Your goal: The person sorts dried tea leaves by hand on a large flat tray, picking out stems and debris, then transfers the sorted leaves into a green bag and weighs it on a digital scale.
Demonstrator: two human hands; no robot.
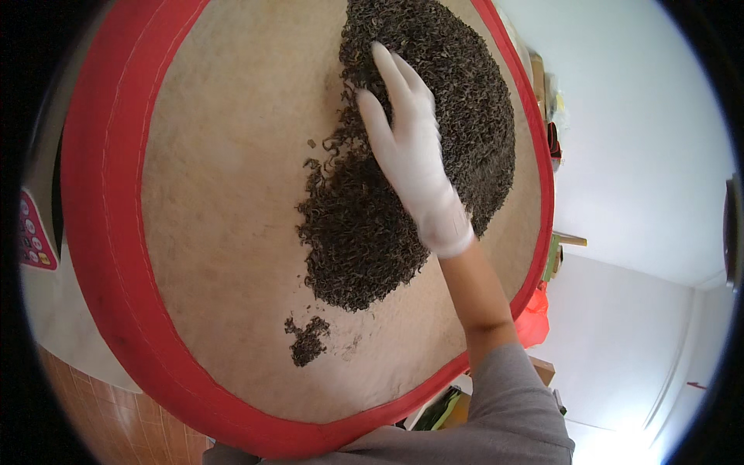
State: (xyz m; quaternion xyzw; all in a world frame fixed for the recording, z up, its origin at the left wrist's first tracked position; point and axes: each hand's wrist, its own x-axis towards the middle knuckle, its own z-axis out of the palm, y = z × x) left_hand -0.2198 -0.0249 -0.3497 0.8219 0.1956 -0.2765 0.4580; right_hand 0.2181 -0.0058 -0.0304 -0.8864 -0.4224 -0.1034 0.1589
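Observation:
My right hand (pixel 407 132), in a thin white glove, lies over a heap of dark, curled dried tea leaves (pixel 477 101). Its fingers are stretched and the thumb stands apart; leaves under the palm, if any, are hidden. A lower mound of the same leaves (pixel 360 240) spreads to the left of the wrist and joins the heap. Below it sits a small loose clump (pixel 308 341), with a few stray bits around. All of it rests on a wide round tan tray (pixel 225 209) edged with a red fabric rim (pixel 108 194). My left hand is out of the picture.
Past the tray's left rim, a device with a pink keypad (pixel 37 236) stands on a pale surface (pixel 85 318). Wooden flooring (pixel 116 411) shows at the lower left. A red plastic bag (pixel 535 319) and assorted items lie beyond the right rim, beside a white wall (pixel 620 302).

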